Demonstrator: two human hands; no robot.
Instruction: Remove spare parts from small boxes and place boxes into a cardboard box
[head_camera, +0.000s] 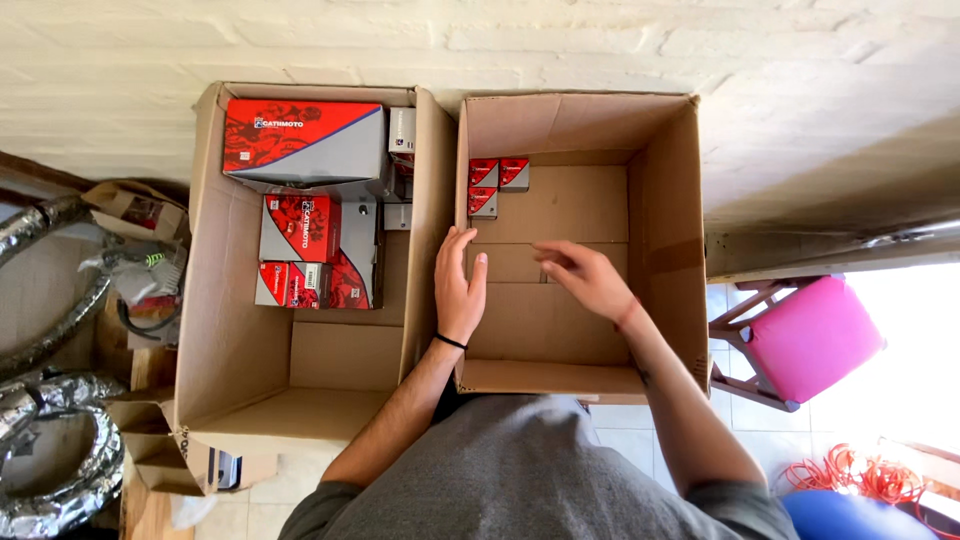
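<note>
Two open cardboard boxes stand side by side against a white brick wall. My left hand (460, 285) rests flat against the left inner wall of the right box (670, 200), fingers apart. Inside the same box my right hand (585, 278) hovers over the floor, fingers loosely spread and holding nothing. Three small red and grey packages (495, 182) sit in that box's far left corner. The left box (235, 340) holds several red and grey packages (305, 140) of different sizes at its far end.
A pink stool (810, 335) with a wooden frame stands to the right. Silver flexible ducting (50, 330) and crumpled cardboard lie to the left. An orange cord (860, 475) is coiled on the tiled floor at the lower right.
</note>
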